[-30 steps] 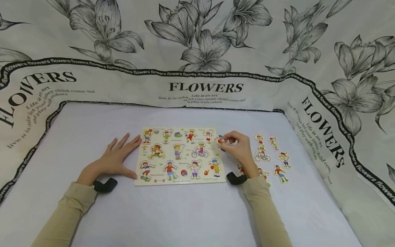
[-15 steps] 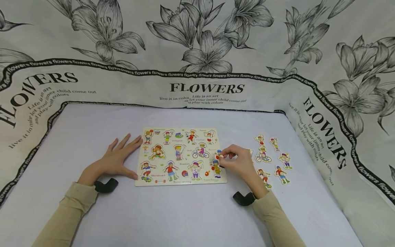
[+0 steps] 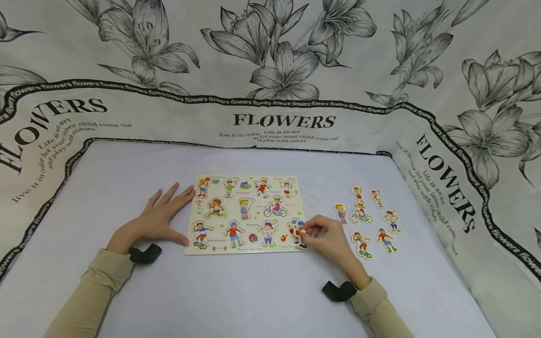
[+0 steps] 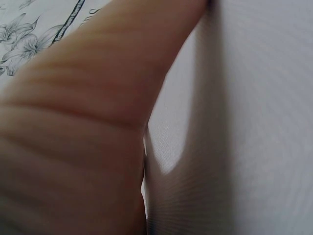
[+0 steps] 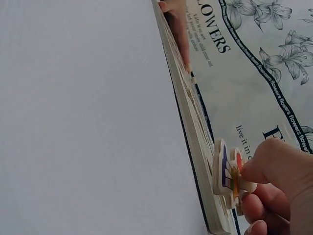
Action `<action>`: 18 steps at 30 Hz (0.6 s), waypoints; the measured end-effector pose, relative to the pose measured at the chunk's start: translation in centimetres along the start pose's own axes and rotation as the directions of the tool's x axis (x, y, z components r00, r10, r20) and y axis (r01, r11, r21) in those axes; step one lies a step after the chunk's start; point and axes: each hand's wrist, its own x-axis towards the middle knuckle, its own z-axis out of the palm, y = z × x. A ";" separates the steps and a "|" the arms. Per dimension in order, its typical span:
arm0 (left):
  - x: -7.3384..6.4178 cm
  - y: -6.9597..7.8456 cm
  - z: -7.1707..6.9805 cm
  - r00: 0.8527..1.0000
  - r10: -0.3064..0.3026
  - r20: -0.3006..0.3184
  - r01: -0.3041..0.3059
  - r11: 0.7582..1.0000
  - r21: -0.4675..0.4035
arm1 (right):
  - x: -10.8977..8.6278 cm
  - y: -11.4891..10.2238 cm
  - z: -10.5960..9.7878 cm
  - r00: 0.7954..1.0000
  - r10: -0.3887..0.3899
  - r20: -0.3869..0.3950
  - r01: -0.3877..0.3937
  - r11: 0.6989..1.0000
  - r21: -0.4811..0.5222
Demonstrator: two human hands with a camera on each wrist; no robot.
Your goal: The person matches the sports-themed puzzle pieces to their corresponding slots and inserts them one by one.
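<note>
A wooden puzzle board (image 3: 230, 220) printed with sports figures lies flat on the table. My left hand (image 3: 154, 220) is spread beside it, with fingertips and thumb at the board's left edge. Its wrist and palm side (image 4: 83, 112) fill much of the left wrist view. My right hand (image 3: 327, 237) pinches a wooden puzzle piece (image 3: 297, 230) over the board's lower right corner, at the table-tennis figure. In the right wrist view this puzzle piece (image 5: 225, 171) stands tilted on edge against the board's surface, thumb and fingers behind it.
Several loose pieces lie right of the board, among them a cyclist (image 3: 360, 213), a golfer (image 3: 340, 212), a skateboarder (image 3: 362, 245) and a roller skater (image 3: 386, 240). A flower-printed cloth (image 3: 283, 122) rises behind the white table (image 3: 236, 291).
My right hand has carried the pinched piece from the board's upper right edge down to its lower right corner, uncovering the golfer piece. My left hand has stayed still.
</note>
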 end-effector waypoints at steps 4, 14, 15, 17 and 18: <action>0.0 -0.1 0.0 1.000 0.004 0.001 -0.004 1.000 0.002 | -0.5 -0.1 0.6 0.994 -0.102 -0.032 0.104 0.991 0.086; 0.0 -0.2 0.1 1.000 0.007 0.002 -0.007 1.000 0.004 | 0.1 -2.3 0.7 0.979 -0.191 -0.066 0.195 0.979 0.058; 0.1 -0.2 0.1 1.000 0.008 0.001 -0.008 1.000 0.005 | 0.2 -2.3 0.7 0.978 -0.202 -0.060 0.205 0.978 0.043; 0.0 -0.2 0.1 1.000 0.008 0.000 -0.008 1.000 0.010 | 0.4 -2.4 0.8 0.976 -0.215 -0.047 0.216 0.976 0.019; 0.0 -0.2 0.2 1.000 0.008 0.000 -0.008 1.000 0.011 | 0.5 -2.4 0.8 0.976 -0.215 -0.039 0.216 0.976 0.011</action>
